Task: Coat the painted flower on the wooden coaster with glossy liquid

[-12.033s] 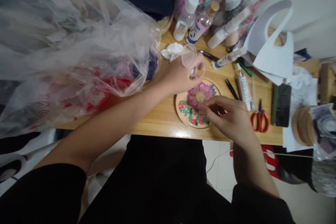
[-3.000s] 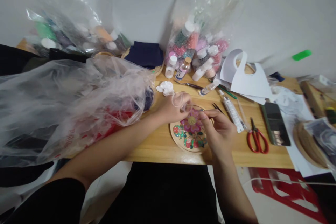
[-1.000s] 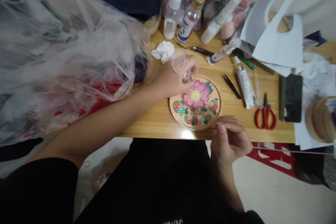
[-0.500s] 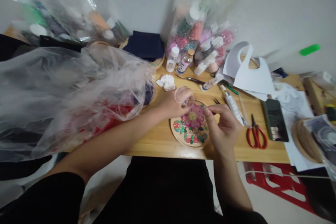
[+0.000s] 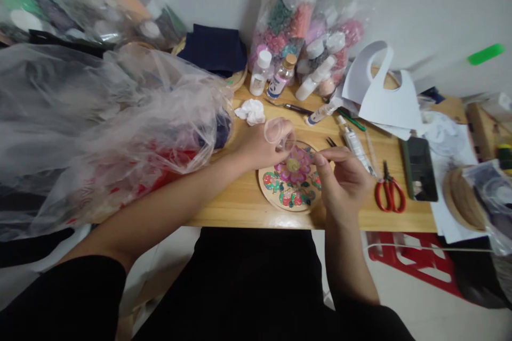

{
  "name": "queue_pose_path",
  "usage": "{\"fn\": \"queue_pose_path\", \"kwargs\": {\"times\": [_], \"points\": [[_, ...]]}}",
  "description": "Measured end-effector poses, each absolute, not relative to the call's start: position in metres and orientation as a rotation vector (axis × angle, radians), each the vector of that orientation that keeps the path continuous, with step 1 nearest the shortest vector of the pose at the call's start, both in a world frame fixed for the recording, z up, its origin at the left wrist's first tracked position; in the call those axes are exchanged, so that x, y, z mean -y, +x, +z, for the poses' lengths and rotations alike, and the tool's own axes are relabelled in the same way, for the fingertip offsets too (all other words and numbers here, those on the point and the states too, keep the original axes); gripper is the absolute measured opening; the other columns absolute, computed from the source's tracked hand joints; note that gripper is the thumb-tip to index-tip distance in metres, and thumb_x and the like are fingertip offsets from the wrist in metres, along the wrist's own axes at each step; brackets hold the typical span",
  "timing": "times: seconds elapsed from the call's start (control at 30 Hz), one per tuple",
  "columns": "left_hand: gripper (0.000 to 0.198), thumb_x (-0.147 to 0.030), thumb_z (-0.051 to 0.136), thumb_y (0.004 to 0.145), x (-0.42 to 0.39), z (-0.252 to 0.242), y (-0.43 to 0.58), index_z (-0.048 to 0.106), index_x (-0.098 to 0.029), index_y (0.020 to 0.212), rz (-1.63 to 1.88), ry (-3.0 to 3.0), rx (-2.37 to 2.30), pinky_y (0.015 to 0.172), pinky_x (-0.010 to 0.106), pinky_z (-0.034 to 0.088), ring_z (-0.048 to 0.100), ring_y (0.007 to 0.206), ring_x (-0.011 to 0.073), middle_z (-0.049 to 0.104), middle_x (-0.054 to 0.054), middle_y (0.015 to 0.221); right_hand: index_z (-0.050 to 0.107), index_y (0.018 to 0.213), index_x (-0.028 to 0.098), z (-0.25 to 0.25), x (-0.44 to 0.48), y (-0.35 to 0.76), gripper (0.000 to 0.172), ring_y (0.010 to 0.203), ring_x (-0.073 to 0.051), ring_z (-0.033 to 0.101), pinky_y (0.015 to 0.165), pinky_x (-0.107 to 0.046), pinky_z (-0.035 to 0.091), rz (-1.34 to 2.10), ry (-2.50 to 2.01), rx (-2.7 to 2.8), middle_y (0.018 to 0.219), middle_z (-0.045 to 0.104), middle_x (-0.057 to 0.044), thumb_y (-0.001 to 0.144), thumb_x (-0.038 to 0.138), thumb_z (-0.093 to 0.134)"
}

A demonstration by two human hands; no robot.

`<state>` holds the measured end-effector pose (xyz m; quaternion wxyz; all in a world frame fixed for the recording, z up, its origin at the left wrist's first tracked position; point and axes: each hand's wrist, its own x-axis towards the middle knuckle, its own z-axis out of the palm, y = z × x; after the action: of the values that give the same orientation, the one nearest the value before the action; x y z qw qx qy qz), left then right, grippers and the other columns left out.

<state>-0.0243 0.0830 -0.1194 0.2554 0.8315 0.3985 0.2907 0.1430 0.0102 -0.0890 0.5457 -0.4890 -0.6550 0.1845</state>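
A round wooden disc (image 5: 276, 200) with a raised pink flower (image 5: 294, 166) and smaller red and green motifs lies near the table's front edge. Above its far left part, my left hand (image 5: 262, 144) is closed on a small clear plastic cup (image 5: 275, 130), which is tilted. My right hand (image 5: 342, 176) hovers over the disc's right side, thumb and forefinger pinched together. Whatever sits in that pinch is too small to make out.
Left is a large clear plastic bag (image 5: 120, 101). Behind the disc are a crumpled tissue (image 5: 251, 112), a white-capped bottle (image 5: 261, 73) and a cork-topped bottle (image 5: 282, 77). To the right lie a glue tube (image 5: 356, 144), red-handled scissors (image 5: 390, 194) and a phone (image 5: 420, 168).
The camera view has tilted down slightly, so the table things sit higher in the picture. Both hands keep nearly the same grip and place over the disc.
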Motion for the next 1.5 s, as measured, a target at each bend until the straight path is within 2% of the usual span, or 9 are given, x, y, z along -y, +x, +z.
{"fn": "queue_pose_path", "kwargs": {"times": [0.2, 0.43, 0.83, 1.5], "points": [[0.013, -0.024, 0.057, 0.082, -0.083, -0.118, -0.023, 0.060, -0.017, 0.092, 0.742, 2.257, -1.155, 0.072, 0.028, 0.041, 0.058, 0.082, 0.0148, 0.063, 0.002, 0.087, 0.067, 0.086, 0.020, -0.092, 0.026, 0.146, 0.009, 0.063, -0.014, 0.058, 0.059, -0.031, 0.046, 0.329, -1.060, 1.457, 0.066, 0.062, 0.001, 0.085, 0.012, 0.064], [0.014, -0.022, 0.060, 0.079, -0.083, -0.115, -0.023, 0.060, -0.017, 0.093, 0.699, 2.247, -1.201, 0.074, 0.029, 0.040, 0.058, 0.085, 0.0163, 0.061, 0.002, 0.088, 0.064, 0.092, 0.018, -0.122, 0.069, 0.141, 0.013, 0.067, -0.015, 0.059, 0.059, -0.032, 0.046, 0.159, -1.149, 1.548, 0.073, 0.063, 0.000, 0.083, 0.008, 0.061], [0.017, -0.022, 0.063, 0.077, -0.083, -0.117, -0.021, 0.056, -0.019, 0.093, 0.696, 2.218, -1.220, 0.082, 0.032, 0.043, 0.058, 0.088, 0.0185, 0.059, 0.003, 0.089, 0.063, 0.090, 0.017, -0.129, 0.072, 0.141, 0.016, 0.064, -0.015, 0.058, 0.056, -0.031, 0.044, 0.113, -1.164, 1.605, 0.071, 0.061, 0.000, 0.079, 0.006, 0.060], [0.015, -0.023, 0.063, 0.078, -0.084, -0.116, -0.020, 0.055, -0.019, 0.090, 0.705, 2.198, -1.202, 0.082, 0.033, 0.044, 0.059, 0.086, 0.0180, 0.056, 0.002, 0.086, 0.062, 0.089, 0.017, -0.129, 0.073, 0.141, 0.015, 0.065, -0.015, 0.059, 0.056, -0.031, 0.045, 0.139, -1.172, 1.617, 0.073, 0.063, -0.002, 0.079, 0.006, 0.060]]}}
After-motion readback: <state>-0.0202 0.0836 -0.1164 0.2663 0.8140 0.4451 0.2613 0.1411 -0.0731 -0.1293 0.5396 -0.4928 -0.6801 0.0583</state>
